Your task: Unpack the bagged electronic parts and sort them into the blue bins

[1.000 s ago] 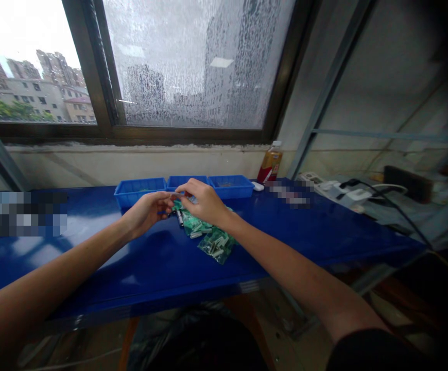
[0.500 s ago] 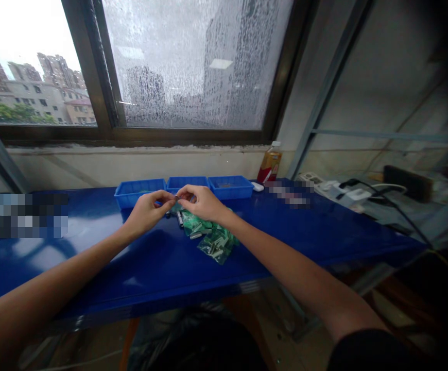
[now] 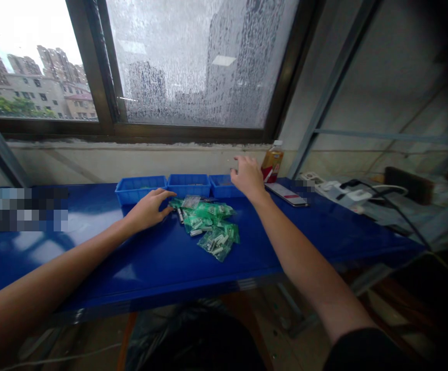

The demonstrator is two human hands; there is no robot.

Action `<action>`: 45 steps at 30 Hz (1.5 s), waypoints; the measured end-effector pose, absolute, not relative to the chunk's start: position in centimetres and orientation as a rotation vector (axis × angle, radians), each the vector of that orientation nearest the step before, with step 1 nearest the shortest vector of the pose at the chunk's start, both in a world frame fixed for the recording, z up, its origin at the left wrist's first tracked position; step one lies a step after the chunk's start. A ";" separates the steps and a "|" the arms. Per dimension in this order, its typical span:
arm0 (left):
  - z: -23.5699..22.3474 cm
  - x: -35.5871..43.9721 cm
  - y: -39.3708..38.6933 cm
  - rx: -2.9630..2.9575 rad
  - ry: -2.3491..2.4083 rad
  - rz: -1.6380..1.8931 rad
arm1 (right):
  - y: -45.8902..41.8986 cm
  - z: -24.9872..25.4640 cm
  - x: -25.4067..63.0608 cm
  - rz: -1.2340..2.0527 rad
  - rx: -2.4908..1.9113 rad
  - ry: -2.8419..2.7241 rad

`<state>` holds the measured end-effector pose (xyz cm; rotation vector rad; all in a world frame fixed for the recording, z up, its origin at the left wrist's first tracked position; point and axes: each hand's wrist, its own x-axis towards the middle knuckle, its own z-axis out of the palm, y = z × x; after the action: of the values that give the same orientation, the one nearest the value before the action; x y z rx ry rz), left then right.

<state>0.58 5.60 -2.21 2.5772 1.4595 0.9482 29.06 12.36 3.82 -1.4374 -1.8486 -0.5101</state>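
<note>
My left hand (image 3: 149,208) rests on the blue table (image 3: 162,263), its fingers loosely curled beside a pile of small green plastic bags (image 3: 206,224). I cannot make out anything in it. My right hand (image 3: 247,178) is lifted over the rightmost blue bin (image 3: 224,186), fingers spread apart and empty. Three blue bins stand in a row at the back: left (image 3: 141,188), middle (image 3: 189,184) and right. A small dark cylinder (image 3: 179,215) lies by the bags.
A bottle of amber drink (image 3: 272,162) stands against the wall right of the bins. A flat dark device (image 3: 286,194) lies beside it. White power strips and cables (image 3: 347,191) fill the right end. A window runs along the back.
My hands were pinching a small part together above the bags. My right hand has since gone up and right over the rightmost bin and opened. My left hand sank to the table.
</note>
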 end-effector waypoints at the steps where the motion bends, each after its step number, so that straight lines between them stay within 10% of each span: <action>1: -2.3 0.7 5.6 2.603 1.434 0.903 | 12.7 3.3 29.1 -0.510 -1.513 -1.902; 9: -2.4 1.2 5.6 2.762 1.639 0.749 | 10.0 1.2 23.3 -0.256 -1.176 -2.227; 16: -0.7 0.9 5.0 2.533 1.863 1.302 | 6.9 0.9 19.9 0.067 -1.008 -2.222; 26: 0.4 2.6 2.7 2.470 1.557 1.529 | 6.0 1.3 18.8 1.355 -0.934 -1.598; 45: 0.5 3.5 2.8 1.284 1.063 1.328 | 6.4 0.7 19.7 -0.003 -0.583 -2.074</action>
<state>3.47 2.76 0.48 1.2843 1.0633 1.3278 19.67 6.44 0.68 -0.5829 -2.0741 -0.0027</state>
